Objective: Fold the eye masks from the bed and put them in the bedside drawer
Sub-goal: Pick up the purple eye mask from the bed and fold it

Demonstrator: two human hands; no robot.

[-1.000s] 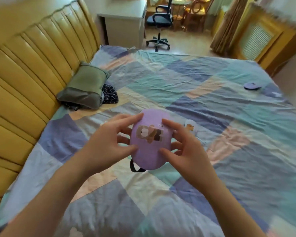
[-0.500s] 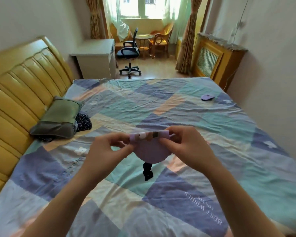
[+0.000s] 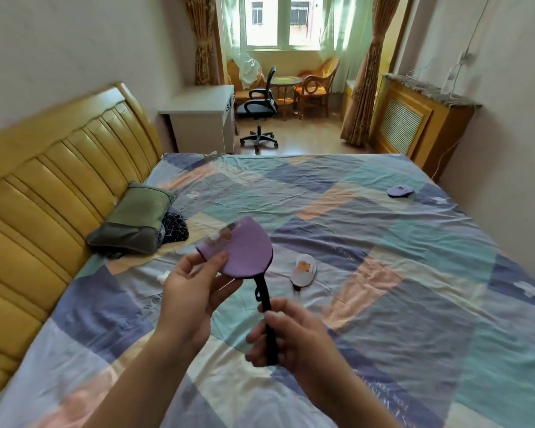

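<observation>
Left hand pinches folded purple eye mask above the bed, fingers closed on its edge. Right hand grips its black strap. White mask just beyond; another purple mask far right.

One head-worn wide-angle view looks forward and down across the bed, close above both hands.
</observation>
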